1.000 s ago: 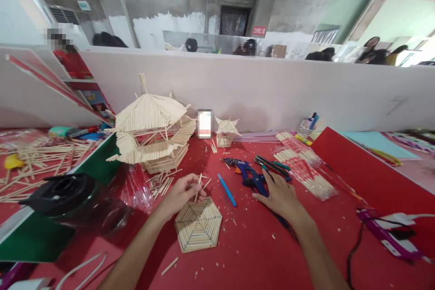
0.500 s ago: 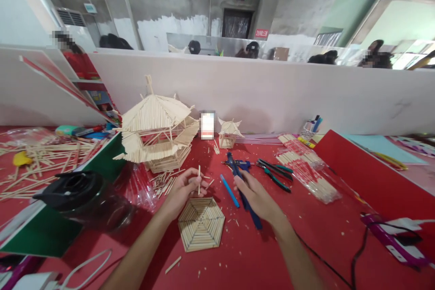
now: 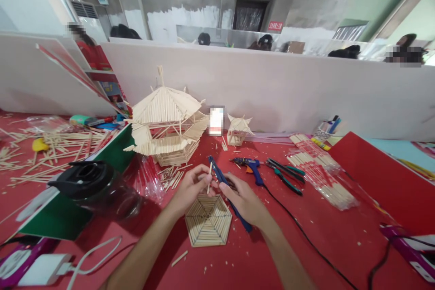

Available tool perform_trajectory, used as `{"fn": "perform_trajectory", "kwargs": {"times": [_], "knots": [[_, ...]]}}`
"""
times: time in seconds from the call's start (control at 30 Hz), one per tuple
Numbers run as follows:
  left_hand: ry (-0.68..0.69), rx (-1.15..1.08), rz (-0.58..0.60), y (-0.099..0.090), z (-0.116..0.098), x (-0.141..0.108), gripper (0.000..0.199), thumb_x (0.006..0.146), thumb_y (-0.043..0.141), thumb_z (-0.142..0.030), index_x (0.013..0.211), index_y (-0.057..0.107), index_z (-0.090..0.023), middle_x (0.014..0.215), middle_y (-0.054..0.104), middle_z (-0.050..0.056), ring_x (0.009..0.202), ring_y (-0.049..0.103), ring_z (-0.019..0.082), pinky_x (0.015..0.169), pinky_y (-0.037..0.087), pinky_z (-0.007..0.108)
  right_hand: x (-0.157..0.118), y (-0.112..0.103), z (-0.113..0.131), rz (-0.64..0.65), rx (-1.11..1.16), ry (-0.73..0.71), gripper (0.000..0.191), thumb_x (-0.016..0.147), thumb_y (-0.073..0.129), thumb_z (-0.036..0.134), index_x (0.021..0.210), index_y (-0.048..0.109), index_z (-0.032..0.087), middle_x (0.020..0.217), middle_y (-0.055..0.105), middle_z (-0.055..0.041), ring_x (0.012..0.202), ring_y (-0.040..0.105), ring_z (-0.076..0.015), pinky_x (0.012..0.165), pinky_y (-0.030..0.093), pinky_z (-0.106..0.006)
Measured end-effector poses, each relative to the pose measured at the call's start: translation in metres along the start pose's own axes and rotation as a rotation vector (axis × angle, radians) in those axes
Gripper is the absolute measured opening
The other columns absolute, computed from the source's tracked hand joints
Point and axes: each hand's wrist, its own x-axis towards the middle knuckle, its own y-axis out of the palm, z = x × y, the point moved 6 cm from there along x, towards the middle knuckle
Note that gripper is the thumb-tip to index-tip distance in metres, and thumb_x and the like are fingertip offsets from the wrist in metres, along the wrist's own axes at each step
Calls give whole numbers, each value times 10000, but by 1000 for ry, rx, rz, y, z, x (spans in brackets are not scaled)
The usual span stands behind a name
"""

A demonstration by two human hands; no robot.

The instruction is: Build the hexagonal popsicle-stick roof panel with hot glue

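Observation:
Pinched upright between the thumb and fingers of my left hand [image 3: 196,186] is a short wooden stick [image 3: 210,174]. My right hand [image 3: 245,197] is closed around a long dark blue hand tool [image 3: 220,173], its exact kind unclear. The tool's upper end slants up close beside the stick; whether they touch I cannot tell. Just below my hands, a hexagonal panel of wooden sticks [image 3: 208,229] lies flat on the red table [image 3: 272,263]. Loose stick pieces [image 3: 171,177] lie to the left of my left hand.
Behind stand a large stick pavilion [image 3: 166,118] and a small one [image 3: 238,129]. On the right are a glue gun [image 3: 249,166] with its cord, green-handled pliers [image 3: 287,176] and bagged sticks [image 3: 326,176]. A dark bottle [image 3: 98,190] lies left, by a green divider [image 3: 54,231].
My right hand has brought the dark blue tool left, up to the stick in my left hand. The blue pen is now hidden. The camera view has shifted slightly.

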Motion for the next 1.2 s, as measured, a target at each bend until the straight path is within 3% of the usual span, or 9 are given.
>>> {"fn": "perform_trajectory", "kwargs": {"times": [0.23,0.57,0.77,1.2], "knots": [[22,136,-25,-1,-2,1,319,791,685,-443,838,536,-165,665,663,-4,526,610,110,543,483,218,-3,3,-14,14,-85,50,412,985,319,494,1110,569,192,844,622,-25,740,574,-156,713,465,-285],[29,160,-32,-2,-1,0,317,808,660,-448,847,522,-165,680,653,0,534,608,110,548,478,219,-2,8,-15,1,-114,45,404,993,282,491,1093,546,202,892,606,-32,788,566,-159,719,457,-281],[36,177,-28,-3,-1,1,317,806,662,-445,861,520,-167,681,656,4,532,612,116,544,474,224,-3,6,-12,-11,-146,42,380,994,301,471,1042,564,202,818,607,-16,722,563,-160,670,452,-283],[36,201,-38,-3,-2,1,291,818,646,-433,867,526,-173,642,638,-15,519,604,113,530,461,216,-3,3,-7,-15,-223,43,344,993,309,432,940,563,207,829,623,-31,844,595,-188,752,448,-307]]}}
